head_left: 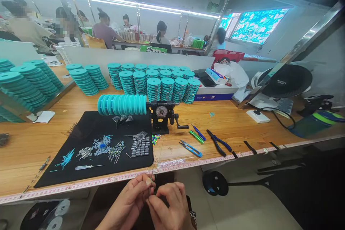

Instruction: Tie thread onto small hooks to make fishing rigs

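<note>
My left hand (pixel 129 197) is in front of the table's edge, thumb and forefinger pinched on several thin dark strands of line (pixel 154 165) that stick up above the fingertips. Close beside it on the right, my right hand (pixel 172 201) has its fingers curled and its fingertips pinched on the lower part of the line. Whatever small parts are between the fingertips are too small to make out. Beyond the hands, a black hand-cranked winder (pixel 161 115) carries a row of teal foam spools (pixel 121 105) on its shaft.
A black mat (pixel 91 125) bears heaps of small metal parts (pixel 85 152), grey blocks (pixel 140 147), blue tubes (pixel 67 160) and a screwdriver (pixel 87 167). To the right lie blue snips (pixel 192 149), pliers (pixel 219 143) and a green tool (pixel 196 137). Stacked teal spools (pixel 153 88) stand behind. Other people sit farther back.
</note>
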Action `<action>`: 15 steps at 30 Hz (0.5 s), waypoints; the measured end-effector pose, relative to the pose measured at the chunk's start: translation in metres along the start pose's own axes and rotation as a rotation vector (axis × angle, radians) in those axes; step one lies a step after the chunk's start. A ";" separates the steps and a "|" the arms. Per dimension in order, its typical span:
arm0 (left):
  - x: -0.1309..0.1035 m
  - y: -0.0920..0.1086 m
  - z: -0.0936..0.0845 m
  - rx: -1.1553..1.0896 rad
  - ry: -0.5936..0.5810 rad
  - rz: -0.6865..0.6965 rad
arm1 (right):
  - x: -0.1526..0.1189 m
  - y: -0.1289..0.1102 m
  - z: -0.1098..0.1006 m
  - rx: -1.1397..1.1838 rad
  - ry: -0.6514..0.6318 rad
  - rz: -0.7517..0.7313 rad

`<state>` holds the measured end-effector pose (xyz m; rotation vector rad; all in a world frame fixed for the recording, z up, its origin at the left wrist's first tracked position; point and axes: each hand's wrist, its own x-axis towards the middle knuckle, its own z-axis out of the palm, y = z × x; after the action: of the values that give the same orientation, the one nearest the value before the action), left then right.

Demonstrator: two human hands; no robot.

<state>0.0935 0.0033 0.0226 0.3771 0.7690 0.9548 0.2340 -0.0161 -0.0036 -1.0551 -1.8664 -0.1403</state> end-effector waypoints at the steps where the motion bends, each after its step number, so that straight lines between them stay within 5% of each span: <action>1: 0.001 -0.001 -0.001 -0.008 0.011 -0.007 | 0.000 0.001 0.001 -0.003 0.004 -0.009; 10: -0.001 0.002 0.001 -0.037 0.138 -0.032 | 0.010 0.013 -0.014 0.174 -0.143 -0.130; 15: -0.002 0.005 0.004 0.007 0.167 0.004 | 0.025 0.025 -0.009 0.469 -0.121 0.328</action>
<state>0.0925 0.0050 0.0289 0.3074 0.9241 0.9966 0.2541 0.0104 0.0129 -1.0314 -1.6860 0.5375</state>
